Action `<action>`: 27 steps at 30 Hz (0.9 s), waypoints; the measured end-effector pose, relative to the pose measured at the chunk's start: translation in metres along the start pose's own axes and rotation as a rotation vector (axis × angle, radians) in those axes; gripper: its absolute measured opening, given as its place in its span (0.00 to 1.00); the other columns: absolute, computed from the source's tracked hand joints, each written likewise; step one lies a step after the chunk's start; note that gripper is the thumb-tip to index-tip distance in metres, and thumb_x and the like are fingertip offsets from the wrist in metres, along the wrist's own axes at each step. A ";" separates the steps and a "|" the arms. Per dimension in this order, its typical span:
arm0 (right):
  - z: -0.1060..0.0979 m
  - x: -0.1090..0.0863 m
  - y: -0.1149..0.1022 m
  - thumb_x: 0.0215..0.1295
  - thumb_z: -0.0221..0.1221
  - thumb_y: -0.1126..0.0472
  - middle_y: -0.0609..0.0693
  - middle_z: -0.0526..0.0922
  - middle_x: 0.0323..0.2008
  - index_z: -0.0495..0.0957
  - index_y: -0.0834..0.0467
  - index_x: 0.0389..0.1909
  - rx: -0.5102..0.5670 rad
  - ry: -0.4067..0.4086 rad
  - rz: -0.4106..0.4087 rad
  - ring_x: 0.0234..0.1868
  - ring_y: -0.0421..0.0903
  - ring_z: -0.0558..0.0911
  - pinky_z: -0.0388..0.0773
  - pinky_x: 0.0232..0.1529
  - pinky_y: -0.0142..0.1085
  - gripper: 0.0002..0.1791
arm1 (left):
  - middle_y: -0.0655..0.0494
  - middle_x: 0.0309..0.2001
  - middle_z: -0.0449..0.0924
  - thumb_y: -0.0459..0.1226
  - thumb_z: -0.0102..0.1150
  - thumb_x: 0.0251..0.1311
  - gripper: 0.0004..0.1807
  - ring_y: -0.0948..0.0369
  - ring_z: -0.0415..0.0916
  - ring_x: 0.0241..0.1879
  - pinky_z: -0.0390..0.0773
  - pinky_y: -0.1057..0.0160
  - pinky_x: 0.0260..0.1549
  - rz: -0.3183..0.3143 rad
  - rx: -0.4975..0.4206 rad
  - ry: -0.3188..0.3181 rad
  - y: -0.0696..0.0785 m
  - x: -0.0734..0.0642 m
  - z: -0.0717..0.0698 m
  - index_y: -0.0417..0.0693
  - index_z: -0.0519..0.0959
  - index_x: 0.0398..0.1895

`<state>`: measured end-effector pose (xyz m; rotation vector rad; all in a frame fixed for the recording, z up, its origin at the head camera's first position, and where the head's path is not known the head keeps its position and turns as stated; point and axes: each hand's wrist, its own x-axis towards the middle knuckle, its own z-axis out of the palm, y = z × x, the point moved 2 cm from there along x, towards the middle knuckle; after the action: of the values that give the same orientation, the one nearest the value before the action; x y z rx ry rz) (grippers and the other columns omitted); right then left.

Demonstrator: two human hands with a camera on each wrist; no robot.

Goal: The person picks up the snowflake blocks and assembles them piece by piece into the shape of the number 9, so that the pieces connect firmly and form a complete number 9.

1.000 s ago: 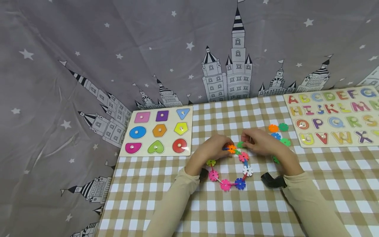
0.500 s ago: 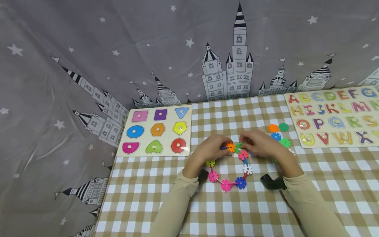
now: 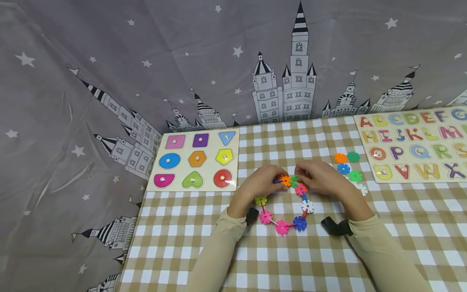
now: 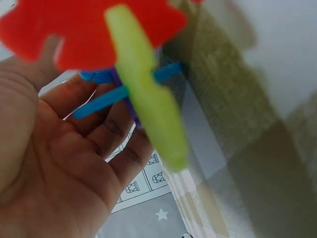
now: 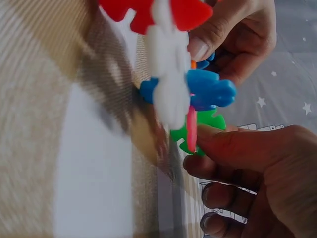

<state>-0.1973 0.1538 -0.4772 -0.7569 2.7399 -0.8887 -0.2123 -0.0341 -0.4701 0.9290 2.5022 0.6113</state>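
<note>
A ring of linked, notched plastic discs in several colours lies on the checked cloth, its near side formed by a pink disc (image 3: 282,227) and a dark blue disc (image 3: 300,223). At the far side my left hand (image 3: 264,180) grips the ring by an orange disc (image 3: 285,181). My right hand (image 3: 317,176) pinches a green disc (image 5: 210,121) between thumb and finger, close against the orange one. Whether the two are slotted together cannot be told. Close to the left palm hang a yellow-green disc (image 4: 148,94) and a red disc (image 4: 89,34).
Loose discs, among them an orange disc (image 3: 341,158) and a blue disc (image 3: 343,169), lie right of the right hand. A shape puzzle board (image 3: 233,162) is at the left and an alphabet board (image 3: 370,162) at the right. A grey castle-print curtain (image 3: 219,52) hangs behind.
My right hand has moved slightly left, bringing the green disc from a gap away to beside the orange disc. The left hand keeps its grip on the ring.
</note>
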 end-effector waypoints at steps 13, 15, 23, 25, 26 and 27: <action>0.004 0.002 -0.001 0.61 0.65 0.66 0.43 0.75 0.24 0.79 0.53 0.32 0.020 0.021 -0.027 0.27 0.40 0.70 0.68 0.32 0.35 0.05 | 0.55 0.47 0.84 0.42 0.65 0.62 0.19 0.63 0.77 0.44 0.75 0.66 0.50 0.007 -0.021 -0.013 0.000 0.001 -0.001 0.45 0.81 0.54; 0.004 0.002 0.001 0.61 0.64 0.66 0.43 0.74 0.24 0.79 0.54 0.33 0.033 0.014 -0.015 0.27 0.41 0.70 0.68 0.32 0.35 0.05 | 0.55 0.47 0.84 0.42 0.65 0.62 0.19 0.63 0.77 0.44 0.75 0.67 0.50 0.002 -0.026 -0.010 0.000 0.001 -0.001 0.45 0.82 0.54; 0.004 0.000 0.009 0.61 0.64 0.65 0.44 0.74 0.23 0.78 0.55 0.35 0.066 -0.009 0.021 0.26 0.41 0.70 0.68 0.32 0.35 0.04 | 0.57 0.43 0.83 0.42 0.68 0.59 0.21 0.64 0.73 0.39 0.72 0.69 0.43 -0.037 -0.066 -0.005 -0.004 0.000 -0.001 0.46 0.81 0.54; 0.005 0.000 0.009 0.62 0.64 0.65 0.43 0.73 0.23 0.78 0.54 0.34 0.079 -0.003 0.015 0.26 0.40 0.70 0.68 0.31 0.34 0.04 | 0.57 0.40 0.83 0.42 0.68 0.58 0.20 0.63 0.72 0.38 0.71 0.70 0.40 -0.042 -0.086 0.003 -0.005 0.000 -0.001 0.46 0.82 0.53; 0.005 0.000 0.010 0.62 0.64 0.64 0.43 0.73 0.22 0.78 0.54 0.33 0.085 0.001 0.012 0.25 0.40 0.69 0.67 0.31 0.34 0.04 | 0.57 0.39 0.83 0.42 0.69 0.58 0.19 0.63 0.71 0.37 0.71 0.70 0.39 -0.039 -0.096 0.007 -0.005 0.000 -0.001 0.45 0.82 0.52; 0.006 0.000 0.010 0.62 0.64 0.64 0.42 0.73 0.22 0.78 0.53 0.32 0.093 0.006 0.009 0.25 0.40 0.69 0.67 0.30 0.34 0.04 | 0.57 0.38 0.83 0.42 0.69 0.58 0.19 0.63 0.71 0.36 0.70 0.71 0.38 -0.036 -0.107 0.010 -0.005 0.000 0.000 0.45 0.83 0.51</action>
<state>-0.1998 0.1574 -0.4877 -0.7258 2.6832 -1.0096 -0.2156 -0.0377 -0.4727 0.8416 2.4631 0.7318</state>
